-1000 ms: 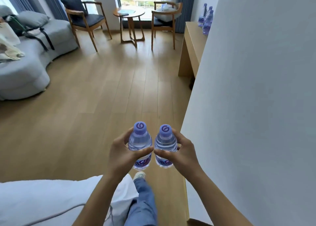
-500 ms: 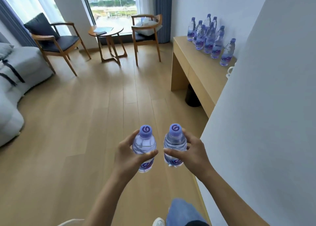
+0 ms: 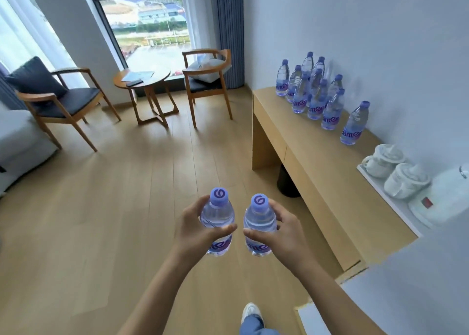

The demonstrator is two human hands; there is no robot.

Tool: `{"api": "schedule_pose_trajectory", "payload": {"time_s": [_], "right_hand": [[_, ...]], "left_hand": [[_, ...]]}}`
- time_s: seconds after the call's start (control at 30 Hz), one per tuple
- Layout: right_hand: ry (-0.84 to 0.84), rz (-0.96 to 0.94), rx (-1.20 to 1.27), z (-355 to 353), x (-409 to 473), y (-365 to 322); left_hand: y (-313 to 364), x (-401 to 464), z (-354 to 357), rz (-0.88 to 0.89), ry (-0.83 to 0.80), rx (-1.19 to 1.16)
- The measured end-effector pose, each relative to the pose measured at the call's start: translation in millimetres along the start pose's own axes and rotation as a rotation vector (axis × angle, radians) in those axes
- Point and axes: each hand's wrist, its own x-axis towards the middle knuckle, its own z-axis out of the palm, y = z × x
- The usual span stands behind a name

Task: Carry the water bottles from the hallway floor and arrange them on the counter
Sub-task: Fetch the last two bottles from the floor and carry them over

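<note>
Bottles: we carry two upright, left hand [image 3: 195,229] wrapped round the left bottle [image 3: 217,223], right hand [image 3: 281,229] round the right bottle [image 3: 259,226]. Ahead-right of our hands, the counter [image 3: 312,157] holds a standing cluster [image 3: 311,91]; these two remain to be placed.

A wooden counter [image 3: 308,144] bears clustered water bottles [image 3: 311,91], a white tray [image 3: 385,195], and a kettle [image 3: 441,202].

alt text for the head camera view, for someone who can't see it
A person's left hand and right hand each grip an upright water bottle, left bottle and right bottle, above a wooden floor. To the right, a wooden counter holds a cluster of bottles, white cups and a kettle.
</note>
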Motion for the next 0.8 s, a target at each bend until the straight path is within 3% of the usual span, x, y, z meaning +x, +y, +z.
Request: {"api": "schedule_pose_trajectory", "payload": {"time_s": [0.27,0.47,0.8], "right_hand": [[0.058,-0.008,-0.020,-19.1,138.0,-14.6],[0.153,0.029,-0.078,-33.1,235.9,-14.4],[0.554,0.140,-0.053,-56.0,381.4,-12.5]], "left_hand": [[2.5,159.6,19.7,0.014,-0.035,-0.017],[-5.7,285.2,48.7,0.090,-0.164,-0.024],[0.4,493.7,110.7,0.198,-0.474,0.036]]}}
